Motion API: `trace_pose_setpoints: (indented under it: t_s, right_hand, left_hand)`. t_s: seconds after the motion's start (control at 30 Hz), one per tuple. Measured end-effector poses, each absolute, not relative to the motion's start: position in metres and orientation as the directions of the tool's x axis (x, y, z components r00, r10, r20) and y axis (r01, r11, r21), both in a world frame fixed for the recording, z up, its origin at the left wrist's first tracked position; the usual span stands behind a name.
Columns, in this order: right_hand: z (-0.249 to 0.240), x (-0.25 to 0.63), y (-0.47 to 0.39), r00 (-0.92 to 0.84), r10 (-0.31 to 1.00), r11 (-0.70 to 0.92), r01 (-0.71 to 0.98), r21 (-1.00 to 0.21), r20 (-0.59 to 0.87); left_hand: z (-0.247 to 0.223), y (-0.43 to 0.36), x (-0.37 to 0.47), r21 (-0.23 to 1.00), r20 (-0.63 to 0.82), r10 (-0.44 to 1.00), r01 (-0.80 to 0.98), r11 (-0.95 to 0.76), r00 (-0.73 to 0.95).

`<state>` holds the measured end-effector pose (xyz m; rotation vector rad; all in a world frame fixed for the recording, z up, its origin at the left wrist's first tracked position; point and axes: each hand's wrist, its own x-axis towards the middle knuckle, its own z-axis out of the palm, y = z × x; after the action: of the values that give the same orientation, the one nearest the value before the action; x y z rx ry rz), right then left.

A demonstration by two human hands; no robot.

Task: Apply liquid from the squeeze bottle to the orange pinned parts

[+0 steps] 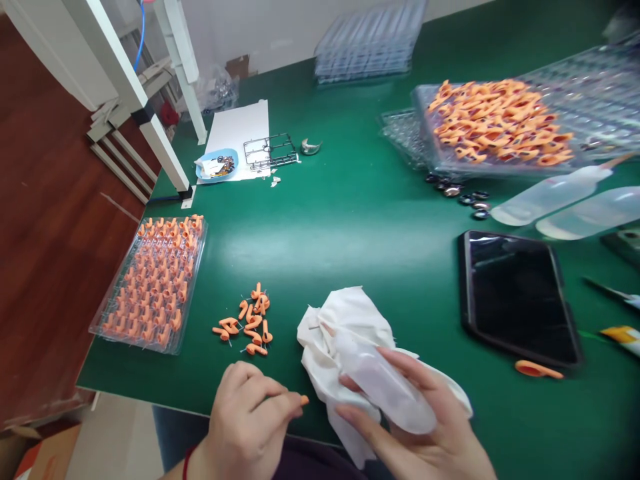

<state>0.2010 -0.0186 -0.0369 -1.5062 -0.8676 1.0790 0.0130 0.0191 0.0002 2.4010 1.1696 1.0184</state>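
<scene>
**Orange parts: one tray filled, large stock unprocessed**

Green bench top [360, 220] serves as the work surface, with a wooden floor beyond its left edge.

Left hand [245, 420] is closed, pinching one small orange part [303, 400] at its fingertips, just beside the white cloth [345, 320]. Right hand [425, 427] grips a clear squeeze bottle [380, 383], wrapped around it, its nozzle lying over the cloth.

Done, as far as visible: a clear tray [150, 283] at the left edge appears filled with orange parts in rows. A loose cluster of parts [247, 320] lies between that tray and the cloth; its status cannot be determined.

Left: a large heap of orange parts [500, 123] sits on another tray at far right, well apart from the hands. Judged from quantities, most of the work remains.

A dark tablet [517, 293] and two more bottles [565, 203] lie to the right.
</scene>
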Motion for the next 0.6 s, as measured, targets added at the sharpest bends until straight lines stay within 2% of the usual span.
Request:
trace_pose_setpoints:
  t_s: [0.1,0.23,0.43,0.6]
  right_hand:
    - [-0.050,0.198,-0.015,0.282,0.954,-0.130,0.088,-0.988,-0.101]
    - [-0.045,0.187,-0.014,0.338,0.933,-0.172,0.111,-0.979,-0.125]
    - [-0.030,0.175,-0.013,0.314,0.908,-0.253,-0.118,-0.960,-0.278]
    - [-0.041,0.188,-0.005,0.306,0.910,-0.267,-0.086,-0.960,-0.280]
  left_hand:
    - [-0.006,0.019,0.015,0.486,0.483,0.771,0.606,-0.630,0.415]
    - [-0.009,0.019,0.018,0.470,0.483,0.768,0.616,-0.632,0.419]
    - [-0.011,0.019,0.024,0.468,0.507,0.740,0.580,-0.667,0.441]
    - [-0.011,0.019,0.025,0.475,0.546,0.718,0.546,-0.690,0.432]
